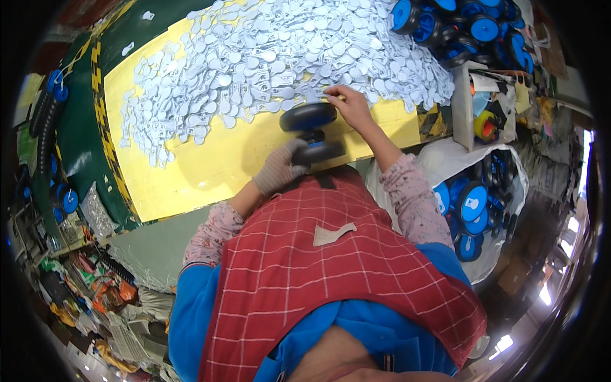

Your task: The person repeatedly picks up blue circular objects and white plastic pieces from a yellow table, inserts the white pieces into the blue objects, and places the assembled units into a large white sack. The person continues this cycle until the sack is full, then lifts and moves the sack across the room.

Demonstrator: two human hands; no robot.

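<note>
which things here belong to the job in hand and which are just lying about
Likely the job:
wheels in the left grip
grey tabs by the right grip
bagged wheels
wheel heap

Probably just lying about:
scraps, lower left
red-yellow item, right

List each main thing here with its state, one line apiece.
Left hand: gloved, gripping wheel pair
Right hand: bare, half-curled; whether it holds anything is unclear
Wheel pair: held, slightly blurred
Pale pieces: loose, heaped on yellow sheet
Yellow sheet: partly covered
Sack: open, blue-centred wheels inside
Upper wheels: heaped
</note>
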